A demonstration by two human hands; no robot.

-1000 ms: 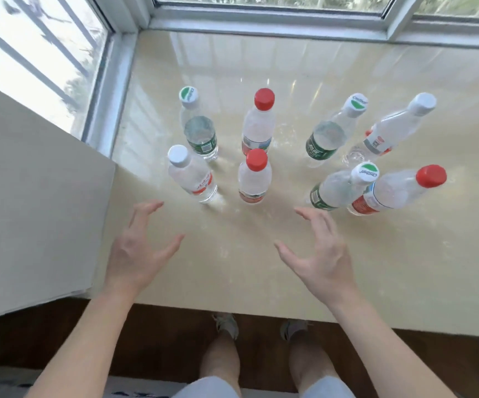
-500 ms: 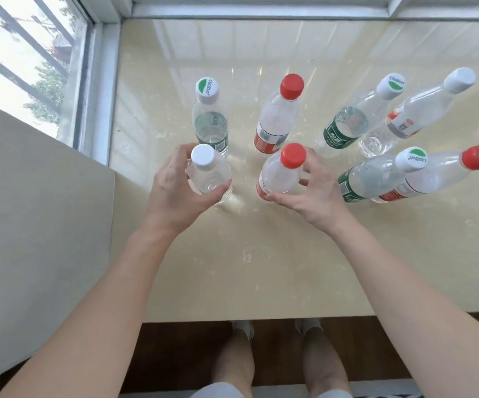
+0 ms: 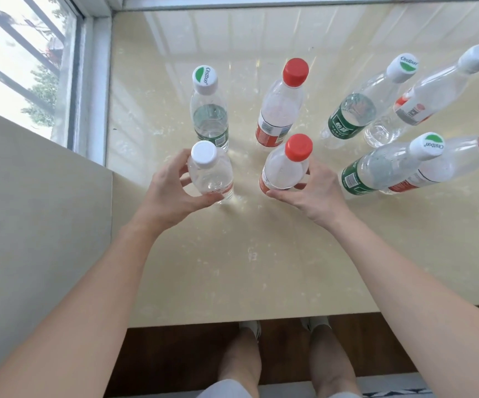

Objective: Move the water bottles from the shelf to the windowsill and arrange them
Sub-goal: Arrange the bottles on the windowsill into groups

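Several clear water bottles stand upright in two rows on the cream windowsill [image 3: 232,254]. My left hand [image 3: 169,193] grips the white-capped bottle [image 3: 211,173] at the near left, thumb and fingers curled round its body. My right hand [image 3: 310,191] grips the red-capped bottle [image 3: 285,168] beside it. Behind them stand a green-and-white-capped bottle [image 3: 208,110] and another red-capped bottle [image 3: 281,107]. To the right are a green-labelled bottle [image 3: 359,110], a white-capped bottle [image 3: 427,93], a second green-labelled bottle [image 3: 381,168] and a red-capped bottle [image 3: 459,162].
A beige wall block [image 3: 37,211] juts in at the left, close to my left forearm. Window frames [image 3: 94,81] border the sill at the left and back. The sill's near edge drops to a dark floor where my feet [image 3: 284,328] stand.
Both hands went from hovering open over the near sill to gripping the two front bottles. In the last half second the view moved closer; the grips look unchanged.
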